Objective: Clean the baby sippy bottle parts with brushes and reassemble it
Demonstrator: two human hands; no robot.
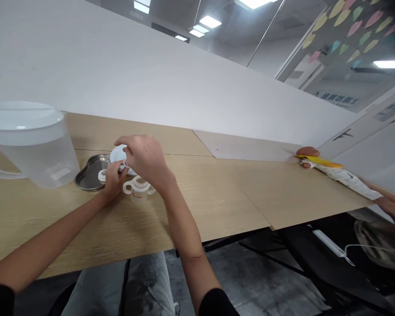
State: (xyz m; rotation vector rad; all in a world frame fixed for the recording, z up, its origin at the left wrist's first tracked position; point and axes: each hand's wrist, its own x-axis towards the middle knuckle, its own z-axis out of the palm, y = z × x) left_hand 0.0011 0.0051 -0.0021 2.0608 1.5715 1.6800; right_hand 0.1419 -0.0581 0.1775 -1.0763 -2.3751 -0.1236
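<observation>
My left hand is low over the table beside a kidney-shaped metal tray, its fingers closed; what they hold is mostly hidden. Just above it, my right hand bends down with its fingertips pinched at a small white part, too small to name. A clear cup with two white handles stands upright in front of my right wrist. Behind the hands a pale round dish or lid shows partly. On the tray's right side is a small clear container with a white rim.
A large lidded plastic pitcher stands at the left. On the far right, a co-worker's hands touch a doll in patterned cloth with a yellow piece. A white wall backs the table.
</observation>
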